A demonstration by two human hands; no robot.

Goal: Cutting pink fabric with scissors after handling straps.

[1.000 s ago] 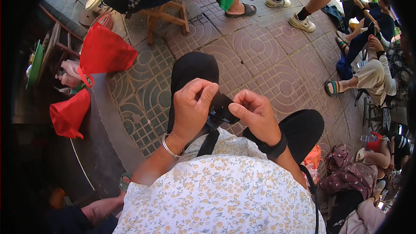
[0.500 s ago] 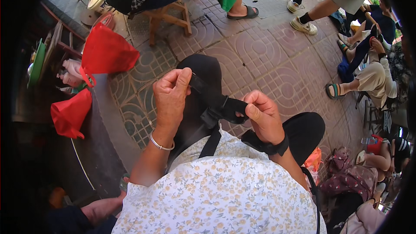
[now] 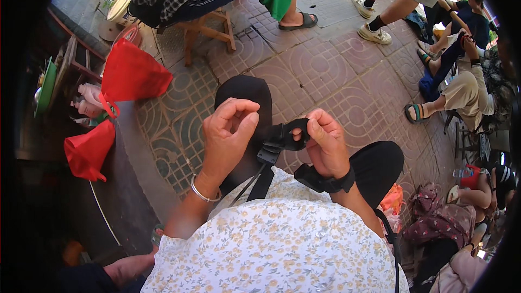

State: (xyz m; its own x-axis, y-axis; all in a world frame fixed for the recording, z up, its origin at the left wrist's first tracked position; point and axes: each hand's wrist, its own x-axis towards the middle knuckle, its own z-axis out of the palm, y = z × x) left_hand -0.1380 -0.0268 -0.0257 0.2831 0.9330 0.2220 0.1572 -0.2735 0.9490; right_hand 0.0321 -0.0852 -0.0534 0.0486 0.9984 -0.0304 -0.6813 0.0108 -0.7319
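Observation:
A black strap with a small dark box [image 3: 268, 154] on it hangs above my lap, and a thin cable runs down from the box. My right hand [image 3: 329, 140] pinches the looped end of this black strap [image 3: 287, 135] between thumb and fingers. To its left, my left hand [image 3: 230, 135] is closed, thumb and forefinger tips close together. Whatever lies between them is lost against the dark trouser leg [image 3: 247, 89]. A black band [image 3: 324, 180] circles my right wrist, and a silver bangle [image 3: 202, 191] my left.
Two red cloth bags [image 3: 133, 73] lie at the left by a dark ledge [image 3: 144, 179]. Ahead, a person sits on a wooden stool [image 3: 203, 32]. Other people sit or stand at the right on patterned paving [image 3: 325, 70]. An orange bag [image 3: 392, 199] is beside my right leg.
My left hand has moved right and slightly down, nearer my right hand. The strap stretched between them no longer shows clearly, and the small box has turned into view.

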